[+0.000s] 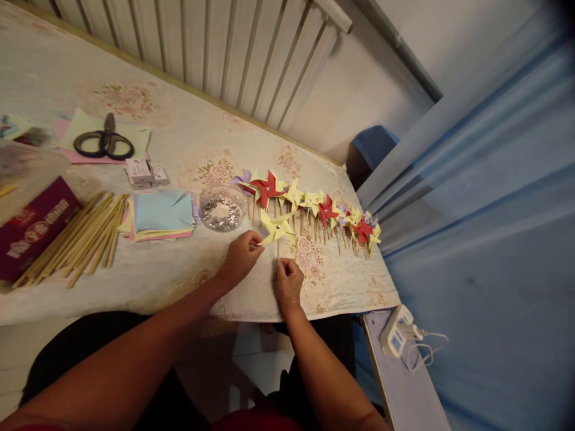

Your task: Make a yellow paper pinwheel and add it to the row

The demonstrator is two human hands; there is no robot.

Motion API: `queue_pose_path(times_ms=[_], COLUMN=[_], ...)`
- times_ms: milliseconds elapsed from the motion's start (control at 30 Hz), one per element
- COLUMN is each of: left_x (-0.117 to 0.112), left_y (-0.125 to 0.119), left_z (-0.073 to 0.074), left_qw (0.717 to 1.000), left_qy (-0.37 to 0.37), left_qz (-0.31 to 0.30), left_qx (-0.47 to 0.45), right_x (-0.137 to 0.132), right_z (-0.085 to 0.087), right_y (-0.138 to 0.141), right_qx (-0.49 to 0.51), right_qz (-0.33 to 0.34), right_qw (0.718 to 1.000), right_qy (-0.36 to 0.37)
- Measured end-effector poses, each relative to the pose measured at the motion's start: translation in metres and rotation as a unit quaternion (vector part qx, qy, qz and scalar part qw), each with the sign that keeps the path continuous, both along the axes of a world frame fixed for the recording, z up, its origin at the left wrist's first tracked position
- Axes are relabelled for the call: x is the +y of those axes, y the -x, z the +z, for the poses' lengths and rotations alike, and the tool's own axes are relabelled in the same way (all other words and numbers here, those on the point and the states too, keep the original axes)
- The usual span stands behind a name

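Note:
A yellow paper pinwheel (pixel 278 228) on a thin wooden stick is held over the near part of the table. My left hand (pixel 241 258) pinches the edge of one yellow blade. My right hand (pixel 288 284) is closed on the lower end of the stick. Just behind it, a row of several finished pinwheels (pixel 314 209) in yellow, red and lilac lies along the floral tablecloth (pixel 179 143), running to the right end of the table.
A clear dish of small metal pins (pixel 221 208) sits left of the pinwheels. Further left lie stacked coloured paper squares (pixel 162 215), a bundle of wooden sticks (pixel 76 239), a dark red box (pixel 33 230), small white boxes (pixel 144 172) and scissors (pixel 104 142). A power strip (pixel 396 330) rests lower right.

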State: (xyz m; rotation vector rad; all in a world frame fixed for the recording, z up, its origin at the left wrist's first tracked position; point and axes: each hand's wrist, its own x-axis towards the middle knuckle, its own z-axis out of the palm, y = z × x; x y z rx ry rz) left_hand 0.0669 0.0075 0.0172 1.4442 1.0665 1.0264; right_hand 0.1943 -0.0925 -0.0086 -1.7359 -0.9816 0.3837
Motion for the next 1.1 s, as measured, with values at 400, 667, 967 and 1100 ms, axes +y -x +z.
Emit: queue_pose_path(times_ms=[400,667,967,1100], left_x=[-0.0003,0.0006,-0.0013,-0.001], left_y=[-0.0011,-0.0037,-0.0018,-0.0023], left_z=[0.005,-0.0017,0.0008,-0.0021], left_qw=[0.996,0.997,0.997,0.996], left_qy=[-0.073,-0.064,-0.07,-0.077], left_qz=[0.004,0.008,0.001,0.006], left_qx=[0.06,0.05,0.041,0.044], right_x=[0.0,0.0002,0.0,0.0003], right_z=[0.001,-0.0002,-0.0023,-0.002], right_y=[-0.0001,-0.0005,-0.0015,-0.001], right_qx=[-0.017,-0.003,-0.011,-0.012], right_qz=[0.004,0.006,0.007,0.004], right_qw=[1.0,1.0,1.0,1.0], right_qy=[0.006,0.003,0.003,-0.005])
